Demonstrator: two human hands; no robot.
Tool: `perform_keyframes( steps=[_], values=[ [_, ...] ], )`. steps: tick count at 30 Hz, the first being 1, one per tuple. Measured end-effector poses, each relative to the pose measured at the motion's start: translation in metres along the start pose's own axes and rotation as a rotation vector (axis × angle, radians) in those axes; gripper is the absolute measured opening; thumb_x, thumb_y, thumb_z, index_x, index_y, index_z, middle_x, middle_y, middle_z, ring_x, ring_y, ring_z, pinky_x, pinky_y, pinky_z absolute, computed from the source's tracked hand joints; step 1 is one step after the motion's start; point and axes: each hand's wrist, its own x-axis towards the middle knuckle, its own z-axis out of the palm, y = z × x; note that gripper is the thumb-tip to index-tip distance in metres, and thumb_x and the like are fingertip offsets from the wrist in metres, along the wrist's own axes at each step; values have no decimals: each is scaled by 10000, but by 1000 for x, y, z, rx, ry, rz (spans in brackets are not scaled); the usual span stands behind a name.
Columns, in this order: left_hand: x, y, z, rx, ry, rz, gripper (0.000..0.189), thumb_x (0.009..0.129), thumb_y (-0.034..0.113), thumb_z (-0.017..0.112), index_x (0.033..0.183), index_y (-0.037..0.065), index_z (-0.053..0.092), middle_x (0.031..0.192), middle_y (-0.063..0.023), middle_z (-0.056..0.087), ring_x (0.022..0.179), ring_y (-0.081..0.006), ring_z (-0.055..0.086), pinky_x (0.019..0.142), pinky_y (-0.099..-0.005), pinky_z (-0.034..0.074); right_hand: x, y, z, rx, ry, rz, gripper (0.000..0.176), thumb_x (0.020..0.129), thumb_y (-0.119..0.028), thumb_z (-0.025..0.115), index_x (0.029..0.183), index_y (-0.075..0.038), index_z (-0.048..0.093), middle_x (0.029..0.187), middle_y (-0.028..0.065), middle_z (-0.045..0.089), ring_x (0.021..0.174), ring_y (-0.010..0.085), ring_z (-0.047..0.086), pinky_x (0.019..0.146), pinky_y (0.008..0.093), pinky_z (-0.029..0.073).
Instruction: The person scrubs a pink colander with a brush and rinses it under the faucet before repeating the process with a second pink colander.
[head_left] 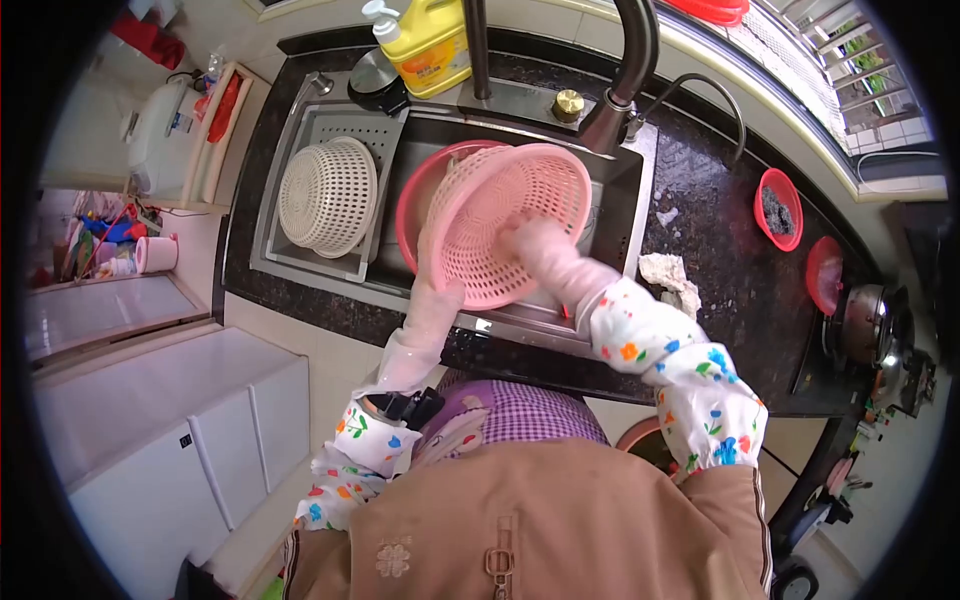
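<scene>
A pink plastic colander [465, 195] is tilted over the sink, its open side turned toward my right. My left hand [440, 290], in a thin clear glove, grips its rim at the lower left. Inside the colander is my right hand [530, 238], also gloved, its fingers curled against the perforated wall. They are a little blurred, and whatever they may hold cannot be made out. Behind the colander, a red basin [410, 225] sits in the sink [615, 215], mostly hidden.
A cream colander [328, 197] lies upside down on the drainboard at left. The faucet [640, 60] arches over the sink's back edge, near a yellow detergent jug [428, 50]. On the right counter are a crumpled whitish cloth [670, 280], a small red basket [778, 210] and a pot [865, 322].
</scene>
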Motion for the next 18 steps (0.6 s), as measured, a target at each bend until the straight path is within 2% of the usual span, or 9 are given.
perform_keyframes(
  steps=[4, 6, 7, 10, 12, 13, 15, 16, 18],
  values=[
    [-1, -12, 8, -25, 51, 118, 576, 804, -18, 551, 1354, 1, 385, 1243, -117, 539, 1126, -194, 521, 975, -308, 408, 0, -17, -5, -104, 145, 70, 173, 832, -125, 632, 978, -36, 655, 985, 149, 656, 879, 263, 645, 769, 324, 509],
    [6, -40, 10, 134, 70, 164, 571, 804, -14, 553, 1351, 1, 388, 1243, -115, 535, 1129, -196, 518, 975, -316, 410, 0, -46, 7, 887, 67, 153, 219, 826, -194, 613, 987, -56, 671, 1028, 144, 656, 941, 274, 643, 795, 374, 510],
    [8, -44, 11, 186, 75, 179, 570, 805, -12, 554, 1350, 1, 389, 1243, -115, 534, 1129, -197, 517, 975, -319, 411, 0, -53, 16, 888, 65, 156, 219, 826, -194, 613, 987, -56, 671, 1028, 144, 656, 941, 274, 643, 795, 374, 510],
    [1, 0, 2, -117, -67, -29, 526, 811, 4, 555, 1318, -8, 418, 1246, -107, 539, 1120, -196, 526, 958, -327, 425, 1, -54, 28, 1200, 257, 116, 241, 848, -224, 566, 981, -56, 677, 1033, 123, 660, 944, 264, 644, 790, 382, 514],
    [-4, 16, -3, -6, -21, 72, 508, 820, 0, 539, 1315, -12, 427, 1243, -99, 547, 1116, -189, 529, 964, -317, 421, 4, -23, 3, 22, -10, -67, 214, 857, -116, 578, 1062, -73, 619, 978, 94, 662, 871, 218, 655, 731, 329, 530],
    [-3, 18, -5, -69, -2, 86, 506, 822, -1, 537, 1316, -11, 429, 1237, -97, 552, 1114, -188, 530, 970, -314, 417, 3, -11, 1, 20, -6, -63, 214, 857, -116, 578, 1062, -73, 619, 978, 94, 662, 871, 218, 655, 731, 329, 530],
    [-3, 6, -10, -61, 43, 104, 515, 820, -13, 535, 1324, -9, 430, 1227, -93, 560, 1112, -182, 530, 984, -304, 405, 2, 3, 7, -278, 324, -109, 201, 894, -161, 563, 1050, -45, 617, 964, 50, 667, 866, 189, 651, 739, 302, 525],
    [-4, 3, -10, -59, 45, 96, 515, 820, -13, 535, 1324, -9, 430, 1227, -93, 560, 1112, -182, 530, 984, -304, 405, 4, 0, 19, -273, 319, -110, 201, 894, -161, 563, 1050, -45, 617, 964, 50, 667, 866, 189, 651, 739, 302, 525],
    [-1, 1, -5, -147, 34, 71, 509, 818, -20, 541, 1316, -7, 435, 1234, -94, 555, 1115, -181, 528, 970, -306, 417, 12, -16, 39, 1585, 64, 363, 202, 866, -56, 564, 1061, -23, 608, 997, 51, 661, 908, 211, 639, 758, 303, 516]
  ],
)
